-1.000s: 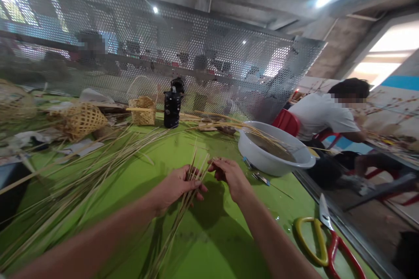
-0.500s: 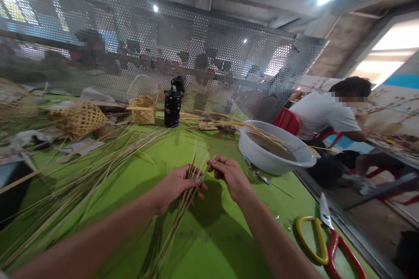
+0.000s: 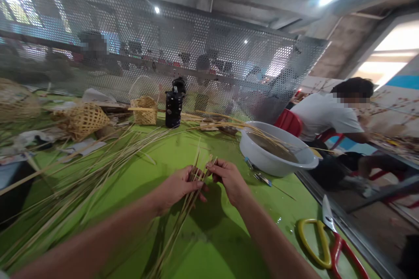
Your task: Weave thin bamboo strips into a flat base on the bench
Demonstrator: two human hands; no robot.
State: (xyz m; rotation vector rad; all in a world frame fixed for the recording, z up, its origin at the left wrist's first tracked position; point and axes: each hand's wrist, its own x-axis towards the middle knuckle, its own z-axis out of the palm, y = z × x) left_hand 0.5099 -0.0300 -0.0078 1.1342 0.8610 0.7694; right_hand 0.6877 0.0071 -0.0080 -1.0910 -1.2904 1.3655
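Observation:
Over the middle of the green table, my left hand (image 3: 186,185) is closed around a small bundle of thin bamboo strips (image 3: 176,222), thumb across the front. The long ends trail down toward the near edge, while the short tips poke up past the fingers. My right hand (image 3: 225,176) pinches at those upper tips with thumb and forefinger, close beside the left. Many more loose bamboo strips (image 3: 108,163) lie fanned out to the left of my hands. Exactly which strip the right fingertips grip is too small to make out.
A white basin (image 3: 278,163) holding water and soaking strips stands at the right. Red-and-yellow scissors (image 3: 330,239) lie near the right edge. At the back are a black bottle (image 3: 173,108), a small woven basket (image 3: 145,111) and another woven piece (image 3: 85,119). A person in white (image 3: 330,111) sits beyond.
My right hand has come slightly left and closer to the left hand, its fingertips now at the strip tips. The left hand keeps its hold.

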